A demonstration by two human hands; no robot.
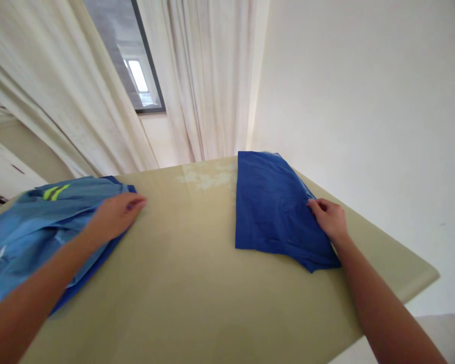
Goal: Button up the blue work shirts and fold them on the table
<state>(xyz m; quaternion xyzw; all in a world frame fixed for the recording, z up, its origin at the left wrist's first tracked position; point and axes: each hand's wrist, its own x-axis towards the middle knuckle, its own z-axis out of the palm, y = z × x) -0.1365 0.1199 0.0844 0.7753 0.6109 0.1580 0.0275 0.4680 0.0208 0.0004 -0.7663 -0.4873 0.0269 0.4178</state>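
Head view: the right hand [329, 217], arm reaching in from the near right, pinches the right side of a dark blue garment [275, 207] between thumb and fingers. That garment lies at the surface's far right corner, up against the far edge. Over the inner side of the lighter blue clothes [56, 217] (some yellow-green striping shows) at the surface's left end, the left hand [116, 215] curls, fingertips close together; whether they grip anything I cannot tell. Beyond the khaki surface [189, 298] hang cream curtains [212, 76], a dark-framed window [125, 55] and a white wall [364, 101].
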